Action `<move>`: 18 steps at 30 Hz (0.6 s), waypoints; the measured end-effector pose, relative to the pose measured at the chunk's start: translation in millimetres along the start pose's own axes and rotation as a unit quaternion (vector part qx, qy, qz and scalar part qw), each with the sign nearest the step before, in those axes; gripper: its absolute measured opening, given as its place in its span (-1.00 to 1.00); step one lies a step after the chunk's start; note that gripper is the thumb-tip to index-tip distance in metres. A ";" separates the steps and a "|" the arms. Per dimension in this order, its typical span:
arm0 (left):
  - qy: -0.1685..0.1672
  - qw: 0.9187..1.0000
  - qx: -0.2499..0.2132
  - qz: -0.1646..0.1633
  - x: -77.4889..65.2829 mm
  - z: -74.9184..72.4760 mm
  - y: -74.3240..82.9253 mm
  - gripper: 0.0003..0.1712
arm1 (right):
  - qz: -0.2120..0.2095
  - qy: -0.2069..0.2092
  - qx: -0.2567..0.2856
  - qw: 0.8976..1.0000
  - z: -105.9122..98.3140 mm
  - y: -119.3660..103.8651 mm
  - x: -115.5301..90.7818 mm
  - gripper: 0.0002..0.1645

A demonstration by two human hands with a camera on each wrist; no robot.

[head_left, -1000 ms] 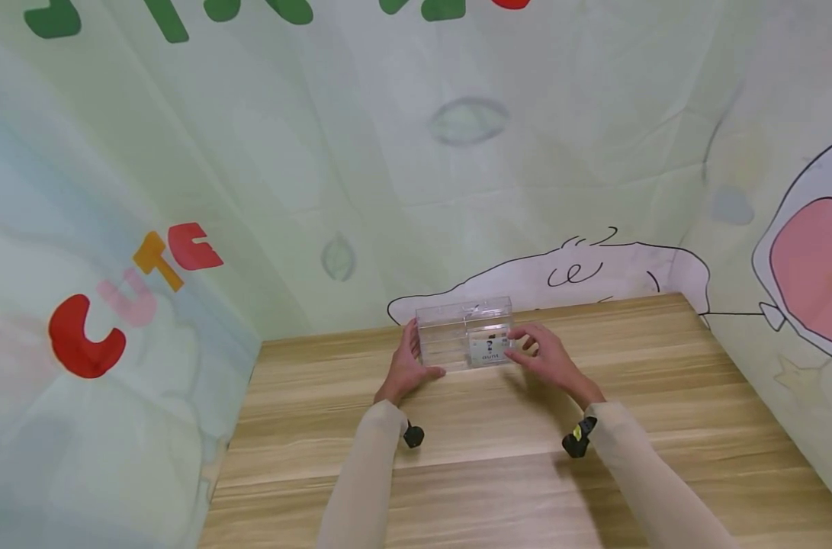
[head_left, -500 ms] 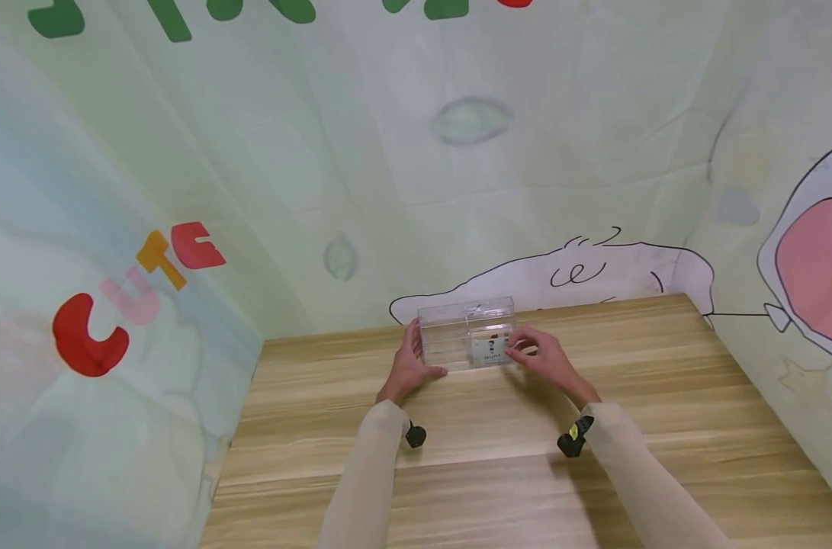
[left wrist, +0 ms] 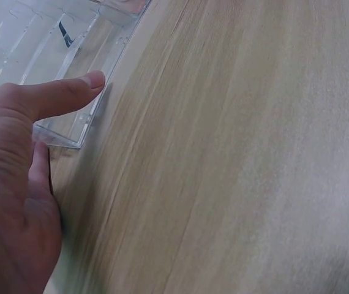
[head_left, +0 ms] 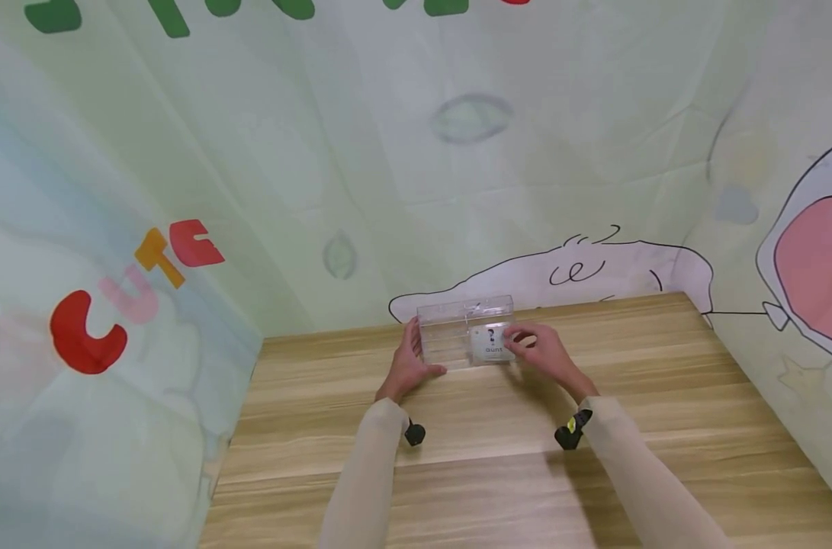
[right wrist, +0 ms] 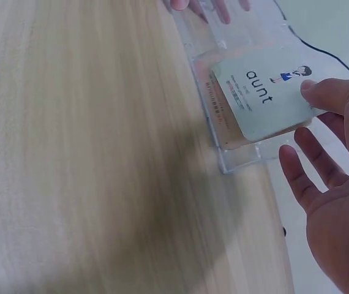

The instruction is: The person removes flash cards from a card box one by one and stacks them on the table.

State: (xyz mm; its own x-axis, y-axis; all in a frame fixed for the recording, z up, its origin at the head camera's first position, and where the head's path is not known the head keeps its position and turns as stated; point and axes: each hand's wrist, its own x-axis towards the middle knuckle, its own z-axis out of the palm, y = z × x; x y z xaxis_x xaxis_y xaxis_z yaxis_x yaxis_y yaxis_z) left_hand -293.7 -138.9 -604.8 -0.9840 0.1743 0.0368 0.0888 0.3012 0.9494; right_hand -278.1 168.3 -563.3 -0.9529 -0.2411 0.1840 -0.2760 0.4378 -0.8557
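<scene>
A clear plastic box [head_left: 444, 335] with compartments stands at the table's back edge. My left hand [head_left: 407, 364] grips its left end, with the thumb [left wrist: 70, 97] along the front edge and the fingers mostly hidden. A pale flashcard [right wrist: 257, 101], printed "aunt" with a small figure, tilts out of the right compartment. My right hand [head_left: 544, 353] pinches its right edge, thumb [right wrist: 324, 93] on the printed face. Beneath it, a brownish card [right wrist: 219, 116] shows in the same compartment; how many cards lie under is hidden.
The wood-grain table [head_left: 470, 488] runs from the box toward me. Printed cloth walls [head_left: 388, 191] rise behind it and at both sides, close to the back of the box. Each wrist carries a small black camera [head_left: 414, 434].
My right thumb and fingers have closed on the card's edge and raised it, so its printed face now lies higher and clearer. My left hand and the box have stayed in place.
</scene>
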 end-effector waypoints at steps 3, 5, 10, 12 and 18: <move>0.002 1.000 -0.006 0.009 0.2 0.4 -0.9 0.45 | 0.006 0.010 -0.004 1.000 -3.4 -3.9 0.5 -0.77; 0.003 1.000 -0.010 0.014 0.8 0.8 -1.6 0.44 | 0.020 0.016 0.000 1.000 -6.2 -6.3 -0.1 -0.74; 0.000 1.000 -0.012 0.021 -0.9 0.2 5.7 0.43 | 0.051 0.017 0.026 0.998 -14.3 -7.9 -3.3 -0.65; -0.007 1.000 -0.008 0.019 -5.5 -2.2 17.6 0.40 | 0.048 0.015 0.032 0.998 -17.5 -6.0 -4.8 -0.61; -0.001 1.000 0.000 0.013 -5.5 -1.8 15.0 0.40 | 0.045 0.009 0.028 0.999 -27.0 -1.1 -16.0 -0.56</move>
State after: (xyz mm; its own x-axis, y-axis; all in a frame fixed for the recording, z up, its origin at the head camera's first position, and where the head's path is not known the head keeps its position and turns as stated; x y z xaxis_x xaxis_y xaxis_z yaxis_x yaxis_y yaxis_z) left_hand -287.3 -137.1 -590.2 -0.9811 0.1843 0.0598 0.1136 0.2972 0.9480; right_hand -265.9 195.1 -552.3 -0.9758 -0.1871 0.1134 -0.1821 0.4074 -0.8949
